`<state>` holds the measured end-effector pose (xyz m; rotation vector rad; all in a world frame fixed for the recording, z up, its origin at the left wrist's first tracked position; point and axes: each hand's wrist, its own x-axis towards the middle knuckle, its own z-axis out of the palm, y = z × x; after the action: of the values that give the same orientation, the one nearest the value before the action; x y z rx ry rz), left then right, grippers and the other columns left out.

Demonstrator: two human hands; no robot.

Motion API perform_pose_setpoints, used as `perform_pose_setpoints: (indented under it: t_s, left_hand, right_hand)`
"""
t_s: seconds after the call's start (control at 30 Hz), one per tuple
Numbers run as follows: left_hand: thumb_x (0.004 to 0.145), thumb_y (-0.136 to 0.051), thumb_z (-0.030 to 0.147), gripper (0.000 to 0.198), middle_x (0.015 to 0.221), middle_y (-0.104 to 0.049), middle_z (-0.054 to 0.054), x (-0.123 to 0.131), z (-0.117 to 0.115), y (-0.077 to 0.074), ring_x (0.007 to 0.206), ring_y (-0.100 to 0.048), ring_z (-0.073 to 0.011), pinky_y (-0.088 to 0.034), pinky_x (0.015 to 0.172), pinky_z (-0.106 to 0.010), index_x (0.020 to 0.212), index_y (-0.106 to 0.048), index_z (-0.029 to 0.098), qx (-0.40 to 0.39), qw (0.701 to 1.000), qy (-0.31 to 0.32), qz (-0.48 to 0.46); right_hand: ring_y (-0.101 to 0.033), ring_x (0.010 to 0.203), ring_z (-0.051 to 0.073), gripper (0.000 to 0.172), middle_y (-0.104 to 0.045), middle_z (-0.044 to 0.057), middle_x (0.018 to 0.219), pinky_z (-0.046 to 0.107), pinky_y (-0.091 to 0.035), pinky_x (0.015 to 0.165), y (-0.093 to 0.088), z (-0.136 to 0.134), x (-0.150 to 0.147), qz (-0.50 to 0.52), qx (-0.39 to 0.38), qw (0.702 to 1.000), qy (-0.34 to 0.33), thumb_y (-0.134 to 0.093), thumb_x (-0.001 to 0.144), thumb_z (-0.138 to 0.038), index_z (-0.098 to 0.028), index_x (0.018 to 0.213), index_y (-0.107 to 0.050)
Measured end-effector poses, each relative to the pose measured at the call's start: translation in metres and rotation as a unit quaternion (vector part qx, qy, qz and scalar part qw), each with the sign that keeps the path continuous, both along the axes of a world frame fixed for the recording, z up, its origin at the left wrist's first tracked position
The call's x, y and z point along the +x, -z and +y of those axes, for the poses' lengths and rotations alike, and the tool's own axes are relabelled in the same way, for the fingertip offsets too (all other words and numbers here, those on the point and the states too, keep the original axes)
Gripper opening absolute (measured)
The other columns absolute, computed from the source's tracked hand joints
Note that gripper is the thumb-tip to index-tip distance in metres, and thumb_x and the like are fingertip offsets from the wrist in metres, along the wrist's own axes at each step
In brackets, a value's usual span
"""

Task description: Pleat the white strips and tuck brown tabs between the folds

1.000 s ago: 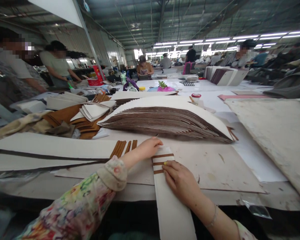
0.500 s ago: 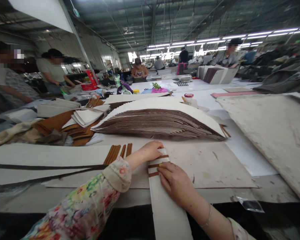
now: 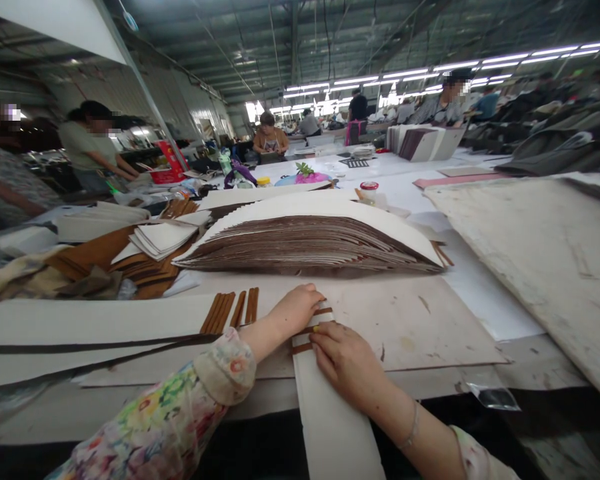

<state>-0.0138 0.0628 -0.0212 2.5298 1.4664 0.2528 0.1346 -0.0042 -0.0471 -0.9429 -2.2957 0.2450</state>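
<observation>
A long white strip of sheet material (image 3: 330,420) runs from the near table edge up under both hands. Several narrow brown strips (image 3: 301,348) lie across its far end. My left hand (image 3: 300,310) is closed at that far end, fingers bent over the strip's edge by the top brown band. Close below it, my right hand (image 3: 347,363) presses its gathered fingers on the white strip's bands; something small and yellow shows at the fingertips. The undersides of both hands' grips are hidden. Loose brown strips (image 3: 217,313) lie left of my left hand on white panels (image 3: 130,323).
Beyond my hands stands a thick bowed stack of white panels with brown undersides (image 3: 310,240). Brown pieces (image 3: 150,270) and cloth lie at left. A large pale sheet (image 3: 535,247) covers the right. A jar with a red lid (image 3: 369,192) stands behind the stack. Other people work farther back.
The view has shifted slightly, so the scene sits a little to the left. Both hands keep almost the same place on the white strip, my left fingers slightly shifted at its far end.
</observation>
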Motion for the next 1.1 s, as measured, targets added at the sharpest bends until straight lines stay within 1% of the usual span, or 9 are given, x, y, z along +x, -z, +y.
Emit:
perform_pose_setpoints:
  t_s: [0.23, 0.37, 0.47, 0.53, 0.67, 0.8, 0.97, 1.1]
  left_hand:
    - [0.083, -0.041, 0.012, 0.023, 0.082, -0.054, -0.005, 0.0, -0.001, 0.002, 0.08, -0.049, -0.017, -0.04, 0.075, -0.027, 0.089, -0.063, 0.015, 0.003, 1.0, 0.015, 0.026]
    - [0.083, -0.04, 0.012, 0.023, 0.082, -0.053, -0.005, 0.001, -0.005, 0.005, 0.081, -0.048, -0.0186, -0.039, 0.075, -0.029, 0.086, -0.063, 0.015, 0.009, 0.999, 0.014, 0.029]
    - [0.083, -0.041, 0.013, 0.022, 0.083, -0.054, -0.006, 0.001, -0.006, 0.006, 0.083, -0.048, -0.0193, -0.04, 0.075, -0.03, 0.087, -0.063, 0.016, 0.011, 1.0, 0.008, 0.016]
    - [0.083, -0.043, 0.015, 0.021, 0.085, -0.055, -0.005, -0.003, -0.004, 0.007, 0.084, -0.049, -0.0181, -0.04, 0.077, -0.029, 0.089, -0.063, 0.017, 0.008, 1.0, 0.006, -0.001]
    - [0.08, -0.05, 0.014, 0.02, 0.09, -0.057, -0.003, -0.017, 0.002, 0.005, 0.087, -0.052, -0.0145, -0.041, 0.081, -0.024, 0.097, -0.061, 0.018, -0.005, 0.999, 0.008, -0.042]
    - [0.079, -0.053, 0.015, 0.017, 0.089, -0.057, -0.003, -0.029, 0.002, 0.004, 0.086, -0.053, -0.0146, -0.042, 0.08, -0.025, 0.094, -0.061, 0.016, -0.008, 0.998, 0.006, -0.061]
    - [0.081, -0.049, 0.014, 0.016, 0.089, -0.056, -0.003, -0.03, -0.003, 0.003, 0.087, -0.051, -0.0143, -0.04, 0.081, -0.025, 0.091, -0.061, 0.017, -0.003, 0.998, 0.025, -0.06]
    - [0.084, -0.044, 0.015, 0.019, 0.083, -0.054, -0.004, -0.027, -0.007, 0.004, 0.083, -0.049, -0.0159, -0.039, 0.079, -0.027, 0.086, -0.062, 0.017, -0.002, 0.998, 0.033, -0.046]
  right_hand:
    - [-0.055, 0.084, 0.017, 0.018, -0.06, 0.005, 0.087, 0.032, -0.046, 0.076, -0.002, -0.001, 0.0, 0.004, -0.007, 1.0, -0.008, -0.045, 0.081, -0.012, -0.018, 0.087, -0.06]
    - [-0.054, 0.085, 0.018, 0.018, -0.06, 0.005, 0.087, 0.033, -0.046, 0.077, -0.001, -0.001, -0.001, 0.012, -0.008, 1.0, -0.008, -0.045, 0.082, -0.012, -0.018, 0.087, -0.061]
    - [-0.054, 0.085, 0.018, 0.018, -0.06, 0.005, 0.088, 0.033, -0.046, 0.078, -0.001, -0.001, -0.001, 0.009, -0.014, 1.0, -0.005, -0.045, 0.081, -0.012, -0.018, 0.088, -0.061]
    - [-0.055, 0.084, 0.018, 0.018, -0.06, 0.005, 0.087, 0.032, -0.046, 0.076, -0.002, -0.001, -0.001, 0.001, -0.014, 1.0, -0.002, -0.045, 0.081, -0.012, -0.018, 0.088, -0.061]
    - [-0.055, 0.082, 0.017, 0.018, -0.06, 0.005, 0.087, 0.032, -0.046, 0.075, -0.003, -0.002, -0.001, -0.008, -0.009, 1.0, -0.001, -0.045, 0.082, -0.012, -0.018, 0.089, -0.06]
    - [-0.055, 0.082, 0.017, 0.019, -0.06, 0.005, 0.087, 0.032, -0.046, 0.076, -0.003, -0.002, 0.0, -0.008, -0.005, 1.0, -0.001, -0.045, 0.082, -0.013, -0.018, 0.09, -0.06]
    - [-0.055, 0.082, 0.017, 0.019, -0.06, 0.005, 0.089, 0.032, -0.046, 0.076, -0.003, -0.002, 0.0, -0.007, -0.003, 1.0, -0.002, -0.045, 0.081, -0.012, -0.018, 0.091, -0.06]
    - [-0.056, 0.084, 0.017, 0.019, -0.06, 0.006, 0.09, 0.032, -0.047, 0.077, -0.004, -0.001, 0.0, -0.008, 0.001, 1.0, -0.004, -0.045, 0.082, -0.013, -0.018, 0.09, -0.061]
